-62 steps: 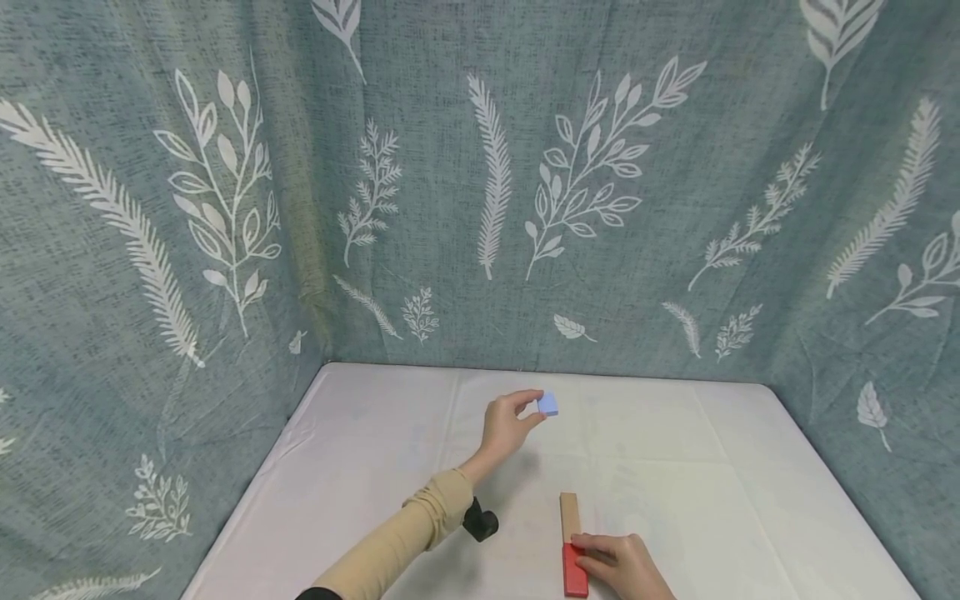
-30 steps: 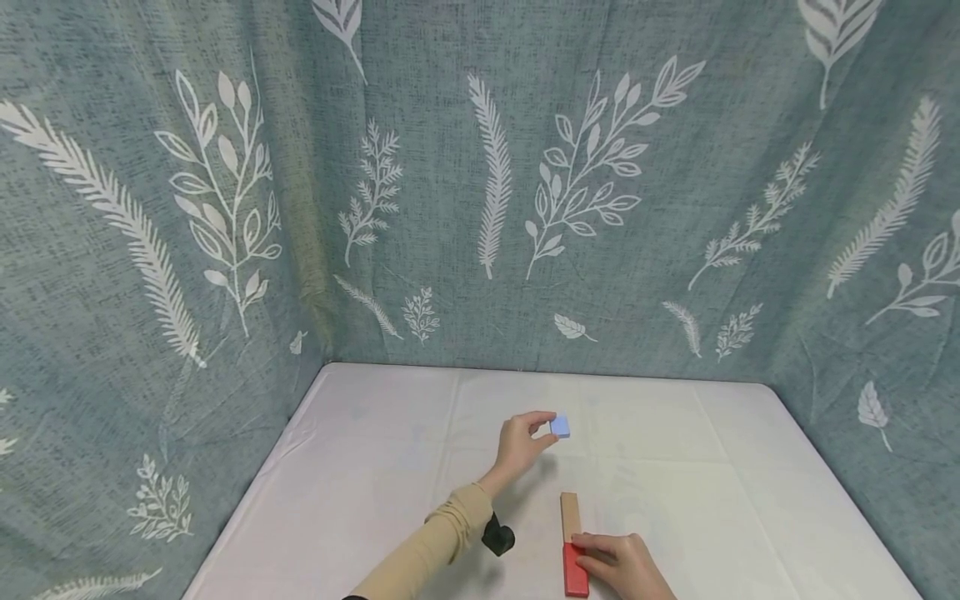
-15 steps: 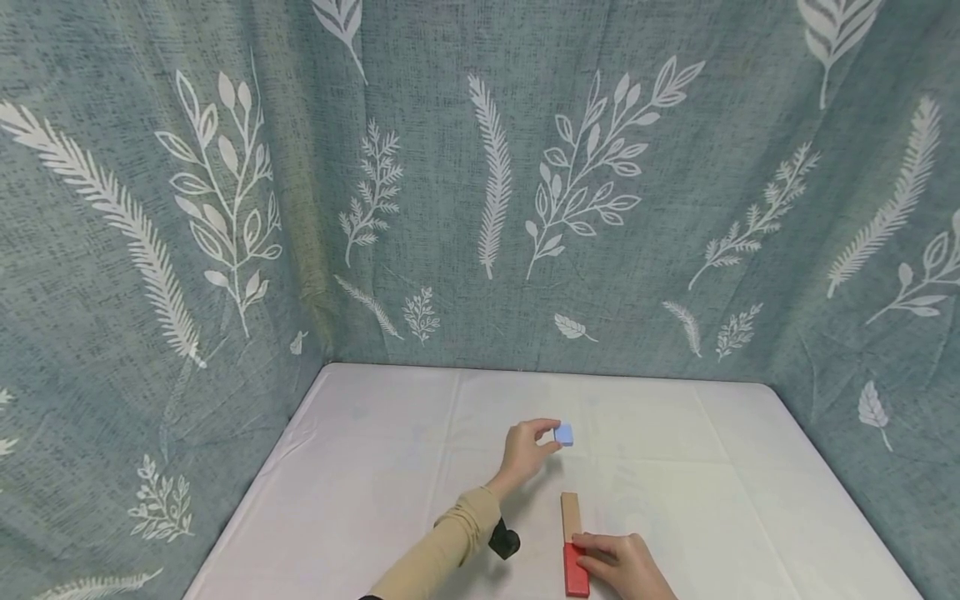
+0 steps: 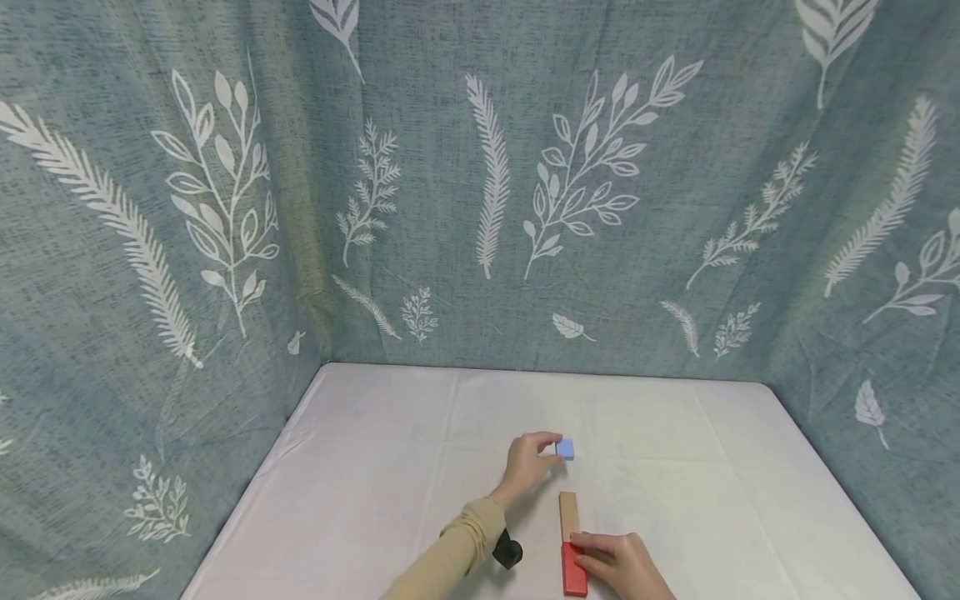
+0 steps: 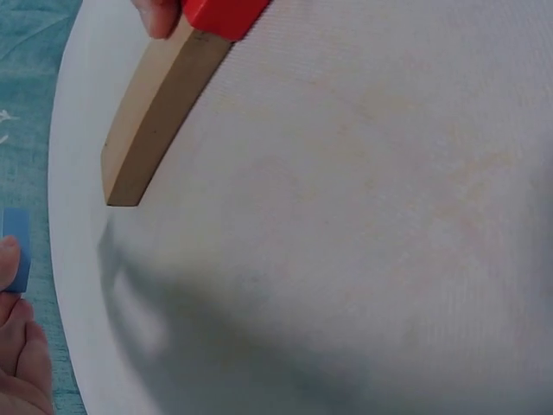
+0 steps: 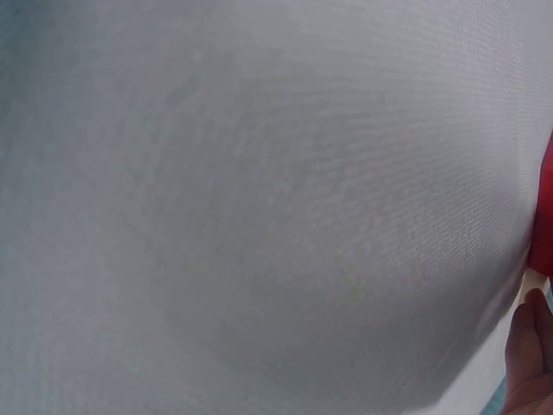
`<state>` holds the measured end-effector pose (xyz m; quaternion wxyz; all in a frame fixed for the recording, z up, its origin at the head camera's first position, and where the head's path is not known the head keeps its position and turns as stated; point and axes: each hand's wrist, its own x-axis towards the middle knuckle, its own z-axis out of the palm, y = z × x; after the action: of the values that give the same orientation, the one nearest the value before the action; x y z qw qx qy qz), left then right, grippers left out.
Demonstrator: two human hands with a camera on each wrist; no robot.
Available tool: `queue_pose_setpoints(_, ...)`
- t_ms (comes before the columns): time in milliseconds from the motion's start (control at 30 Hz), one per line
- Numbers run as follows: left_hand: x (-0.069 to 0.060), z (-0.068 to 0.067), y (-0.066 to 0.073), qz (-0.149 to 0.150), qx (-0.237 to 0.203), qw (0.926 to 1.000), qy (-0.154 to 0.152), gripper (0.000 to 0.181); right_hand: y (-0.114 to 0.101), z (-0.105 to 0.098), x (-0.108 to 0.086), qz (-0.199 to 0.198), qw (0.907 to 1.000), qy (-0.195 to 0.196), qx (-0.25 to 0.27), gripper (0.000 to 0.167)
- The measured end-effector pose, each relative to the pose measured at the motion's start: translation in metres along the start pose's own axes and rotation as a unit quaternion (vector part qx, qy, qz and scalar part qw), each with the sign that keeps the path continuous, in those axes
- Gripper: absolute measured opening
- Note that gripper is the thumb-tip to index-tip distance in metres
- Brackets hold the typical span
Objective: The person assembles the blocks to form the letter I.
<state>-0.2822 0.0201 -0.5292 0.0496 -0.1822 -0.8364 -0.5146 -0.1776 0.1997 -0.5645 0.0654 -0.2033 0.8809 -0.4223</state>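
Observation:
Between its thumb and fingers my left hand (image 4: 527, 461) pinches a small light-blue block (image 4: 565, 449). That block is above the table, beyond the far end of a plain wooden block (image 4: 568, 514). A red block (image 4: 574, 570) lies end to end with the wooden one, in line toward the near edge. My right hand (image 4: 622, 562) holds the red block from its right side, near where the two meet. In the left wrist view the blue block (image 5: 15, 249) is at the left edge, apart from the wooden block (image 5: 151, 121). The right wrist view shows only part of the red block (image 6: 543, 216).
A white cloth covers the table (image 4: 675, 467). Grey-green curtains (image 4: 480, 183) with white leaf prints stand behind it and at both sides. A black wrist camera (image 4: 507, 550) sits under the left forearm's beige sleeve (image 4: 457, 550).
My left hand has come nearer and slightly right with the blue block, toward the wooden block's far end. The right hand, the red block and the wooden block have stayed in place.

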Motion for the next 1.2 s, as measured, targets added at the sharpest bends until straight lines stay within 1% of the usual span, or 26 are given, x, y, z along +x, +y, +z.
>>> queue_pose_setpoints(100, -0.002, 0.003, -0.002, -0.010, 0.001, 0.9999, -0.006, 0.029, 0.001, 0.000, 0.000, -0.001, 1.0000, 0.001, -0.001, 0.033)
queue_pose_setpoints(400, -0.004, 0.011, -0.013, -0.016, 0.011, 0.9998, -0.001, 0.028, 0.001, 0.001, 0.000, 0.005, 1.0000, 0.002, 0.005, 0.034)
queue_pose_setpoints(733, -0.008, 0.017, -0.018, -0.013, 0.027, 0.9995, -0.008, 0.029, 0.002, 0.001, -0.001, -0.033, 0.9991, 0.026, -0.008, 0.034)
queue_pose_setpoints(867, -0.010, 0.018, -0.019, -0.011, 0.035, 0.9993, -0.008, 0.028, 0.004, 0.001, -0.001, -0.027, 0.9994, 0.022, -0.005, 0.033)
queue_pose_setpoints(1133, -0.014, 0.020, -0.022, 0.005, 0.052, 0.9986, -0.012, 0.028, 0.003, 0.001, -0.001, -0.016, 0.9998, 0.012, -0.005, 0.032)
queue_pose_setpoints(1200, -0.015, 0.020, -0.022, 0.003, 0.054, 0.9984, -0.013, 0.028, 0.003, 0.000, -0.001, -0.013, 0.9999, 0.010, -0.006, 0.033)
